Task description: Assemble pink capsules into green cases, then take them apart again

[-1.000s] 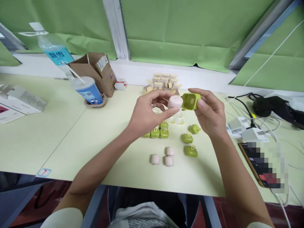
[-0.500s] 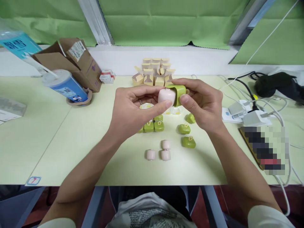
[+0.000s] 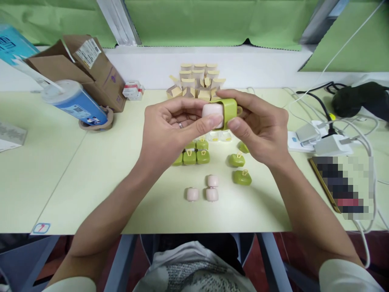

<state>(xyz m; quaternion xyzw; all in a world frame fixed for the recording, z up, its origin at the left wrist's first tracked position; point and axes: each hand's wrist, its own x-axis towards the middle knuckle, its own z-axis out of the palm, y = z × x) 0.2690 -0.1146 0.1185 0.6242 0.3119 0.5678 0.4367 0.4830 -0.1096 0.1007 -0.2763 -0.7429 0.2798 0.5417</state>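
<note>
Roughly midway, judging by the spread on the table (image 3: 91,174). Apparently finished: a tight cluster of green cases (image 3: 191,156) at 6 o'clock from the raised hands, each with a yellow loop on top; impossible to tell whether filled. In hand: one pink piece (image 3: 212,110) pushed partway into a green cover (image 3: 229,111), held in the air over the table's middle, with the pink end sticking out toward 9 o'clock and not fully seated. Seemingly left: three spare pink pieces (image 3: 212,194) further down at 6 o'clock, near the front edge, and three spare green covers (image 3: 242,177) at 5 o'clock, beside the right wrist.

Left hand (image 3: 170,129): curled, pinching the pink piece between thumb and fingertips, the thumb lying across its front right at the seam; a ring on one finger. Right hand (image 3: 261,129): closed around the green cover, forefinger along the top, thumb on the near face. Both hands clear of the table, pressing toward each other.

Round about: a stack of small tan boxes (image 3: 196,81) at 12 o'clock by the wall, a cardboard box (image 3: 91,69) and a blue cup (image 3: 75,104) at 10 o'clock, chargers and cables (image 3: 328,140) at 3 o'clock.
</note>
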